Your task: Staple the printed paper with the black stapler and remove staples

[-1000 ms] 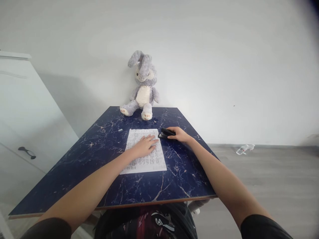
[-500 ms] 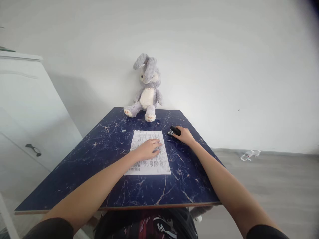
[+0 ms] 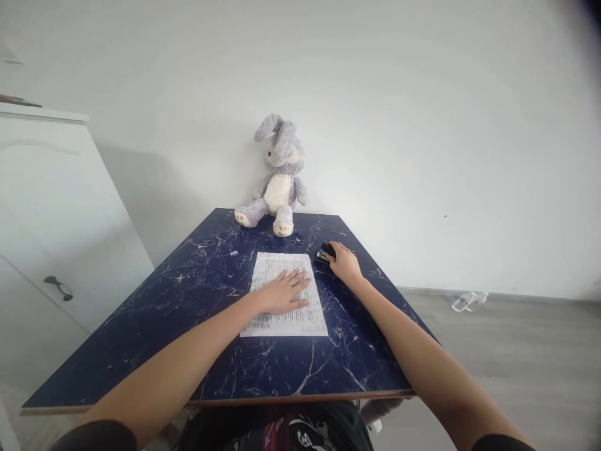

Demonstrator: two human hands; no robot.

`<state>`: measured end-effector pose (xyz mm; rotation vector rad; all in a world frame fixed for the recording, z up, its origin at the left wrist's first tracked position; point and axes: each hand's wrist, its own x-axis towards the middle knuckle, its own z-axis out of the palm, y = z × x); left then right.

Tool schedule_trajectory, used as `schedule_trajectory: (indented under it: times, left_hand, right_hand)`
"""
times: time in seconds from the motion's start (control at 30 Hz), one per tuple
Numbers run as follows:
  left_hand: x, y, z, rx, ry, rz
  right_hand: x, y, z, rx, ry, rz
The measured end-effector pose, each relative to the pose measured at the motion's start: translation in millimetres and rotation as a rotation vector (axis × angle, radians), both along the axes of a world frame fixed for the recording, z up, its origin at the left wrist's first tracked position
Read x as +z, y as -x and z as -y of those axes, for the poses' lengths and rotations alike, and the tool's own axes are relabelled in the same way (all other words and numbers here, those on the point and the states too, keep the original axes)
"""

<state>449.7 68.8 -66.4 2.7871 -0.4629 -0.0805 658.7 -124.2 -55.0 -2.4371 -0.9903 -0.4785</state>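
A white sheet of printed paper (image 3: 282,325) lies on the dark blue marbled table (image 3: 178,294). My left hand (image 3: 285,293) rests flat on the sheet, fingers spread, covering part of the print. To the right of the paper's far corner is a black stapler (image 3: 323,254), with my right hand (image 3: 345,262) closed around its back end. The stapler sits at the table surface, apart from the paper. Part of it is hidden under my fingers.
A grey plush rabbit (image 3: 278,188) sits at the table's far edge against the wall. A small pale staple strip-like piece (image 3: 233,253) lies left of the paper. On the left stands a white cabinet (image 3: 51,207); a clear plastic item (image 3: 469,301) is on the floor at right.
My left hand has spread its fingers wider on the paper, and the sheet has shifted slightly right. My right hand still grips the stapler, in nearly the same place. The camera view has tilted a little.
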Motion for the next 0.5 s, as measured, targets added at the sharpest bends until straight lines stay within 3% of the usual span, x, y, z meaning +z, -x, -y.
schedule_trajectory:
  times: [0.13,0.23,0.37,0.5]
  left_hand:
    - [0.9,0,3,0.013,0.062,0.056]
    - [4.6,-2,7,0.065,0.141,0.224]
    - [10.9,-8,8,0.386,0.44,0.439]
    - [4.3,-17,-3,0.644,0.853,0.464]
  right_hand:
    - [4.4,11,-4,0.123,-0.136,0.021]
    - [3.9,20,-10,0.218,-0.195,-0.006]
    - [1.9,31,-17,0.285,-0.19,-0.027]
    - [3.0,42,-20,0.398,-0.155,-0.037]
